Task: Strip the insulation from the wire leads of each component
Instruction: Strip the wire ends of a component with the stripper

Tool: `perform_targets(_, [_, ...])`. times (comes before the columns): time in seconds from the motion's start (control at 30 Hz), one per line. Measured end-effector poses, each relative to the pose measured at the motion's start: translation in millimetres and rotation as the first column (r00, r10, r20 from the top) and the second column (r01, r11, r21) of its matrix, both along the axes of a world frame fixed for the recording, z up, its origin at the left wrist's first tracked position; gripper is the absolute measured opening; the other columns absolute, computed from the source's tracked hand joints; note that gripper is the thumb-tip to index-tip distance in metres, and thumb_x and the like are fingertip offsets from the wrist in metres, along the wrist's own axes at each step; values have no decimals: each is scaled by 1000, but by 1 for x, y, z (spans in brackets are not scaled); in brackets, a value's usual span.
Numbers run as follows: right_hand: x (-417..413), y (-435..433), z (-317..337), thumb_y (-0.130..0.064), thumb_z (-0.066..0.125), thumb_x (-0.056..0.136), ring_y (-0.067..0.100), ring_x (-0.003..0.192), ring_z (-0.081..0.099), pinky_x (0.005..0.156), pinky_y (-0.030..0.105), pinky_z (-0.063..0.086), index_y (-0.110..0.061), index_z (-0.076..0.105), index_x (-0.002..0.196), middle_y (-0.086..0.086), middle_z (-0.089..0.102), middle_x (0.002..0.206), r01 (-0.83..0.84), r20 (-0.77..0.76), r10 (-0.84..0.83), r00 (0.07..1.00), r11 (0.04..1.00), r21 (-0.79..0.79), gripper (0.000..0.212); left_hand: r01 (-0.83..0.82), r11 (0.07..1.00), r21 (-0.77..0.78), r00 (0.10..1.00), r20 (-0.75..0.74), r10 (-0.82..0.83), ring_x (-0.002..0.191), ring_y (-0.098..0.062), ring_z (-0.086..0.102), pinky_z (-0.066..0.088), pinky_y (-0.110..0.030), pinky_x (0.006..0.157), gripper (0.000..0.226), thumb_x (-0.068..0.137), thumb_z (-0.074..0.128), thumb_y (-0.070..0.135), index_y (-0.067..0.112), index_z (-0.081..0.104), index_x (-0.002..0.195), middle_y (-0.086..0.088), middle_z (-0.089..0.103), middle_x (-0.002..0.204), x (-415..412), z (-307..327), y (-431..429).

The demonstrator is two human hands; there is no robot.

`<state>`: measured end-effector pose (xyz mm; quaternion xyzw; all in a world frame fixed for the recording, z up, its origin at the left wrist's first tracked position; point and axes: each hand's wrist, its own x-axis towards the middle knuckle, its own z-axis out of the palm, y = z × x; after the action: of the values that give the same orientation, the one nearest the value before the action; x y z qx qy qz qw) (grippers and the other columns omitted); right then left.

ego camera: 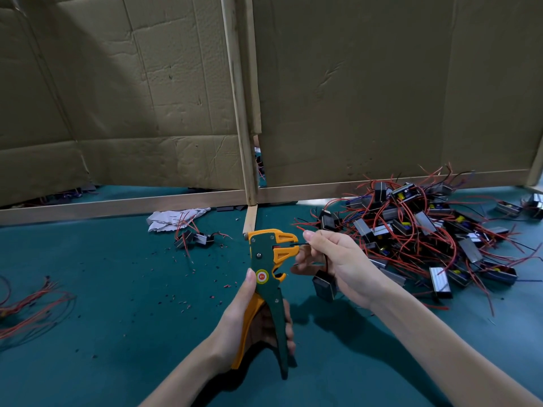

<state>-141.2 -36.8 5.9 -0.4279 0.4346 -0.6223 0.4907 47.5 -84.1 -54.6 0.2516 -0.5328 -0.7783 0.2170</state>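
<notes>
My left hand (249, 315) grips the handles of a green and orange wire stripper (269, 268), held upright over the green table. My right hand (335, 259) pinches a thin black wire lead (300, 244) whose end sits between the stripper's orange jaws. A small black box component (323, 286) hangs from that lead under my right hand. To the right lies a big pile of the same components with red and black leads (426, 230). Two more components (194, 237) lie left of the stripper's head.
Cardboard panels on a wooden frame (249, 171) wall off the back of the table. A crumpled white paper (173, 218) lies by the frame. Loose red wires (32, 304) lie at the left edge. Small insulation scraps (182, 301) dot the green mat.
</notes>
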Motion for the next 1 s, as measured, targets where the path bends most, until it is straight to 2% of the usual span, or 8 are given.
perform_targets(0.17, [0,-1,-1,-18,49,96,20,57,62,75,41,59,-8,44,67,8,64,65,-9,8,9,1000,1000,-12,32,-41,996,-81,999,26,43,56,-30,59,50,-31,57,83,63,38,85,6,63,65,-19,57,62,-4,7,11])
perform_targets(0.37, [0,-4,-5,-23,52,93,23,60,64,76,38,58,-8,45,68,7,65,64,2,-28,-3,1000,1000,-5,30,-255,956,-148,962,58,266,39,-23,44,40,-23,43,77,54,39,88,12,54,51,-13,46,50,-14,4,19])
perform_targets(0.5, [1,-4,-4,-19,49,97,19,58,63,77,39,58,-8,44,68,7,65,64,16,-7,-16,1000,1000,-16,31,-178,984,-24,980,-96,175,60,-30,62,53,-37,61,75,72,44,80,9,69,70,-18,61,68,-13,4,15])
perform_targets(0.57, [-1,-3,-3,-18,48,98,16,57,62,78,40,58,-8,44,69,6,65,63,39,-3,-39,999,999,-33,32,-116,993,-12,984,-139,113,74,-36,66,55,-43,71,76,69,45,76,5,70,80,-22,64,79,-12,5,12])
perform_targets(0.73, [-2,-1,3,-19,48,99,19,59,61,78,42,58,-9,44,67,7,63,64,89,-26,-91,996,994,-66,34,-136,991,17,976,-168,137,78,-39,65,54,-46,74,76,79,35,71,2,70,83,-25,64,82,-13,3,8])
perform_targets(0.83, [-5,4,14,-23,49,97,23,59,63,59,28,56,-8,47,72,7,63,65,142,-62,-150,987,983,-118,30,-176,983,50,964,-193,182,78,-42,65,54,-47,73,77,79,35,68,0,69,84,-28,62,82,-13,4,7])
perform_targets(0.87, [-7,5,20,-25,48,98,22,59,63,53,25,52,-8,48,74,4,62,63,174,-90,-189,978,973,-153,29,-195,979,56,958,-201,202,78,-42,65,54,-47,73,76,79,36,68,-1,69,83,-29,62,83,-13,5,7])
perform_targets(1.0, [-25,3,59,-25,45,101,14,49,46,58,28,50,-15,42,75,-7,47,52,367,-160,-458,874,840,-399,28,-298,952,73,920,-242,307,78,-42,64,55,-48,73,78,82,36,67,-5,68,84,-30,61,84,-11,6,3])
